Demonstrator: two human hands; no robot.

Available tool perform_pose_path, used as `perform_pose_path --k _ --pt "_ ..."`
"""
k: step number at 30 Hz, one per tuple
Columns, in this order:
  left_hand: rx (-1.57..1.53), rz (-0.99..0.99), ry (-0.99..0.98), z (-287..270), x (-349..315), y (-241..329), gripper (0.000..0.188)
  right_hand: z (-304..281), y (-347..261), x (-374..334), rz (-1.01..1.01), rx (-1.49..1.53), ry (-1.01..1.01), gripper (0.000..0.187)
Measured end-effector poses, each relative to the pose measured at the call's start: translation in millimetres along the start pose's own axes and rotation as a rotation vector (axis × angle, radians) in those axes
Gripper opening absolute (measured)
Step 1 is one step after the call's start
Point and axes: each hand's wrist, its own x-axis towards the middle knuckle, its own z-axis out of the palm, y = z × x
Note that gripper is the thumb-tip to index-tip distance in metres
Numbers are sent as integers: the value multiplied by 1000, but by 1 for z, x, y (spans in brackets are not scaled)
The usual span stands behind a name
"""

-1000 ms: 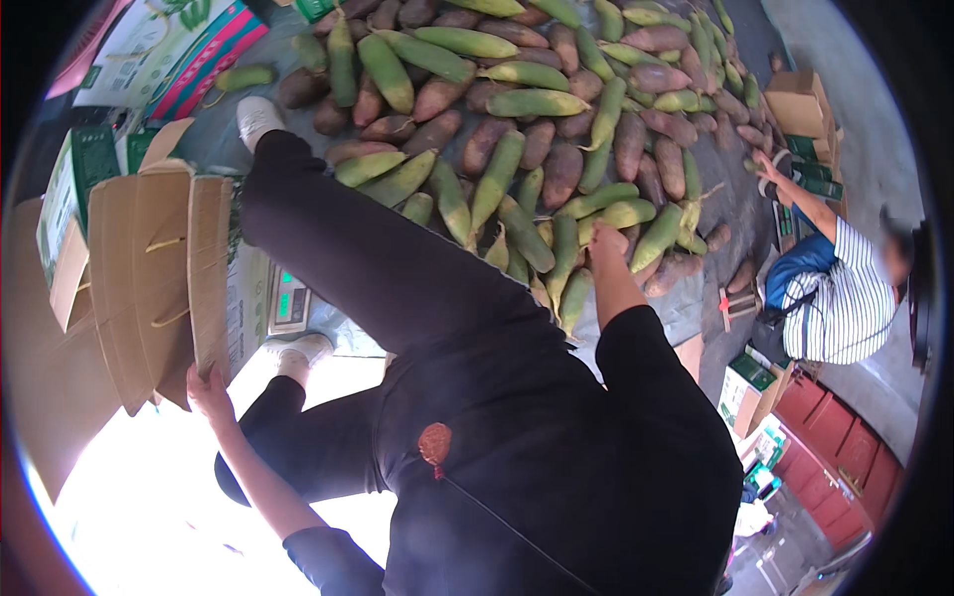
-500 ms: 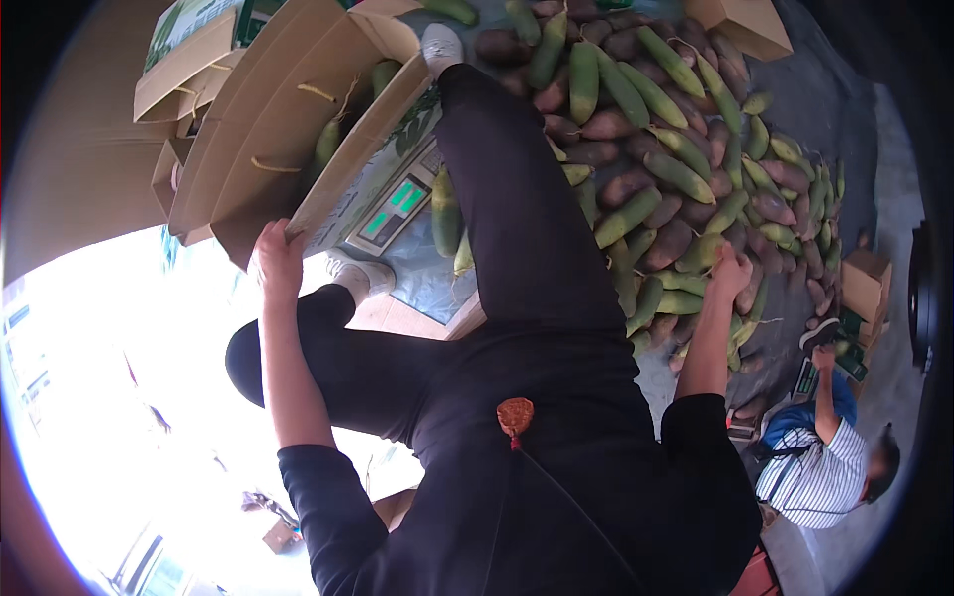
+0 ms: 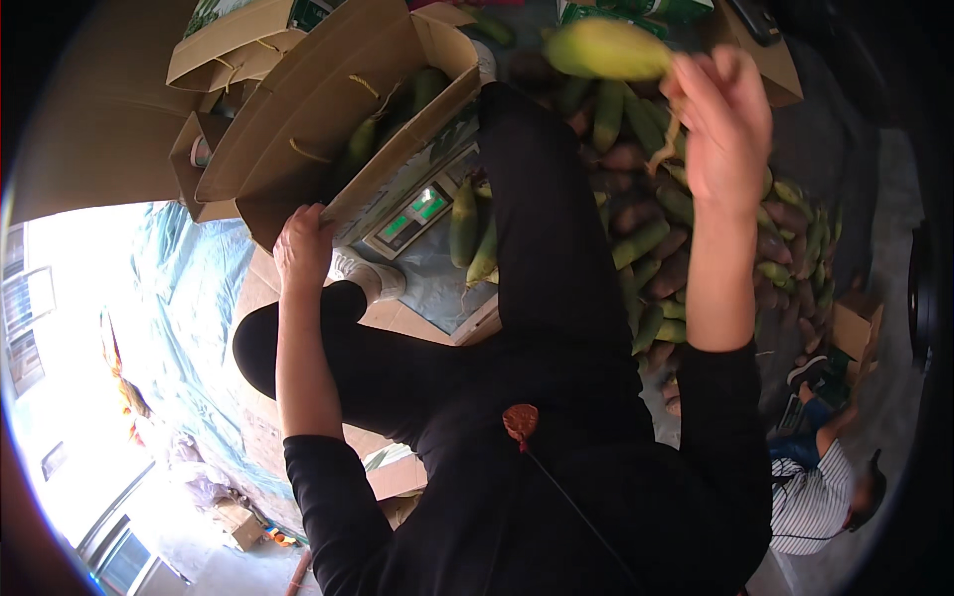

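Observation:
My right hand [image 3: 728,129] is raised over the pile, its fingers closed on one end of a yellow-green radish [image 3: 608,50]. A thin root dangles below those fingers, and the radish is blurred by motion. My left hand [image 3: 303,245] grips the near corner of an open cardboard box [image 3: 407,144] with yellow cord handles. Inside the box lie green radishes [image 3: 364,141], partly in shadow. Beside the box's near side is a scale with a lit green display [image 3: 415,216]. Two or so green radishes [image 3: 464,223] rest between the scale and my leg.
A large pile of green and reddish-brown radishes [image 3: 636,243] spreads to the right of my leg. More cardboard boxes stand at the far left [image 3: 238,60] and far right [image 3: 765,60]. Another person in a striped shirt [image 3: 810,507] sits at the lower right.
My right hand has lifted a radish off the pile and moved up and away from me. My left hand stays on the box corner. The view has shifted slightly.

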Motion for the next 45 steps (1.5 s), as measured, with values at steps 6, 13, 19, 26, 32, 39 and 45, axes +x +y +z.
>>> perform_pose_path --k 6,13,19,26,32,39,45 --pt "9 61 43 -1 2 3 24 99 7 37 281 329 -522 33" --pt "7 53 22 -3 1 2 24 61 68 22 321 -203 -282 30" --pt "34 57 5 -8 -1 3 24 -65 105 -34 574 -422 -11 26" --pt "-43 87 93 -9 -3 3 30 -195 159 -169 846 -653 300 20" --pt "17 51 125 -30 -12 -6 30 -250 202 -282 1112 -586 418 13" --pt "-99 125 108 2 3 14 29 -433 245 -448 1115 -1113 -106 13" --pt "-97 126 95 0 -1 -10 31 -380 218 -464 1319 -939 -72 12"
